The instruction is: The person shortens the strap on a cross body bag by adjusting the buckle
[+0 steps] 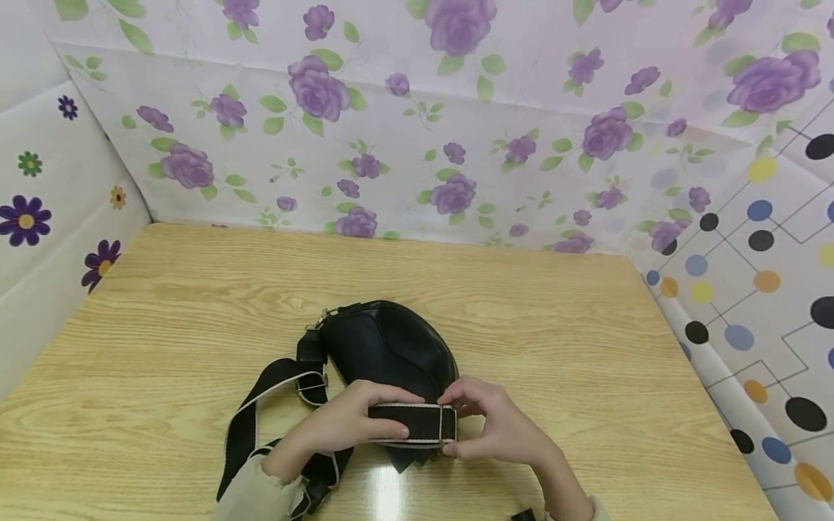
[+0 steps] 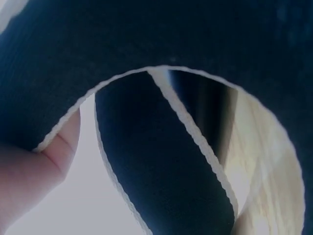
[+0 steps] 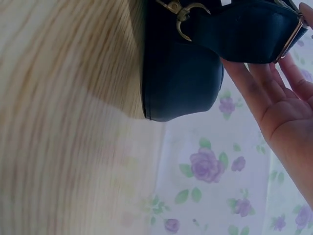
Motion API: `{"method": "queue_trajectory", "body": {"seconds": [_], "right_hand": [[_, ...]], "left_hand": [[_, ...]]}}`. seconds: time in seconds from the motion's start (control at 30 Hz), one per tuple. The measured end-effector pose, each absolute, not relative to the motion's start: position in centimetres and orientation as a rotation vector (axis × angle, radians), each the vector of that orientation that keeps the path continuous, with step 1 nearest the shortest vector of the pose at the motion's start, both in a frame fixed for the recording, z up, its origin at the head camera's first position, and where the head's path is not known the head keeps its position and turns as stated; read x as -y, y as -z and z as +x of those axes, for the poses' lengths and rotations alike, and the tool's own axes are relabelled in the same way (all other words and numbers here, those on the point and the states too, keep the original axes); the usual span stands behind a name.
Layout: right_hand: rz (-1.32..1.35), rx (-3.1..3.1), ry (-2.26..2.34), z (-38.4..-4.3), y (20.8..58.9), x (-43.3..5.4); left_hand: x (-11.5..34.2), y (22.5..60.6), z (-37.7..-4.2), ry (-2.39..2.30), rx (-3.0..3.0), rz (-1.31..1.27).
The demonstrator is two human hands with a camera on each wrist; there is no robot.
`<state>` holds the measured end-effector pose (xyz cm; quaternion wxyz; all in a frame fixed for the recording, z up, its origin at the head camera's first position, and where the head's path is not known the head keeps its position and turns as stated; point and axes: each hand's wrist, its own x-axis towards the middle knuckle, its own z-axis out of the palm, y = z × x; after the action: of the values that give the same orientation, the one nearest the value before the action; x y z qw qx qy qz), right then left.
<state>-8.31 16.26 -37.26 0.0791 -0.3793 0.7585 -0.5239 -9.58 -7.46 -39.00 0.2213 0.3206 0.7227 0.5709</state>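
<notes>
A black handbag with a curved top lies on the table. Its wide black strap, edged in white, is held up in front of the bag. My left hand pinches the strap between thumb and fingers. At the strap's right end, beside a metal slider, my right hand grips it with thumb and fingertips. In the left wrist view the strap forms a loop close to the camera. The right wrist view shows a gold clasp joining strap and bag, with the right hand under the strap end.
More of the strap loops over the table at left, passing by the left forearm. A small black object shows at the bottom edge near the right sleeve. The wooden table meets a flowered cloth at the back.
</notes>
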Motion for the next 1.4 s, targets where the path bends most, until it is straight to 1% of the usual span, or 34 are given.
{"method": "queue_trajectory", "body": {"seconds": [0.07, 0.17, 0.23, 0.5, 0.83, 1.03, 1.4], "right_hand": [[-1.175, -2.257, 1.555, -8.2, 36.6, -15.9], [-1.166, -2.209, 1.544, -8.2, 36.1, -15.5], [-1.141, -2.183, 1.534, -8.3, 36.3, -15.4], [-1.178, -2.198, 1.392, -9.0, 38.6, -15.5], [-1.115, -2.319, 1.155, -9.0, 38.5, -15.7], [-1.185, -2.482, 0.879, -9.3, 38.5, -17.0], [-1.332, -2.405, 0.934, -9.3, 39.2, -17.8]], "left_hand": [[7.7, 39.0, -9.6, -1.588, -1.998, 0.881], [8.2, 38.9, -9.7, -1.611, -1.991, 0.884], [8.5, 38.8, -9.7, -1.626, -1.984, 0.893], [9.4, 38.5, -9.7, -1.640, -1.960, 0.912], [10.4, 38.9, -9.7, -1.511, -2.052, 0.887], [11.4, 39.4, -9.8, -1.308, -2.249, 0.894], [12.1, 39.5, -9.8, -1.206, -2.282, 0.928]]}}
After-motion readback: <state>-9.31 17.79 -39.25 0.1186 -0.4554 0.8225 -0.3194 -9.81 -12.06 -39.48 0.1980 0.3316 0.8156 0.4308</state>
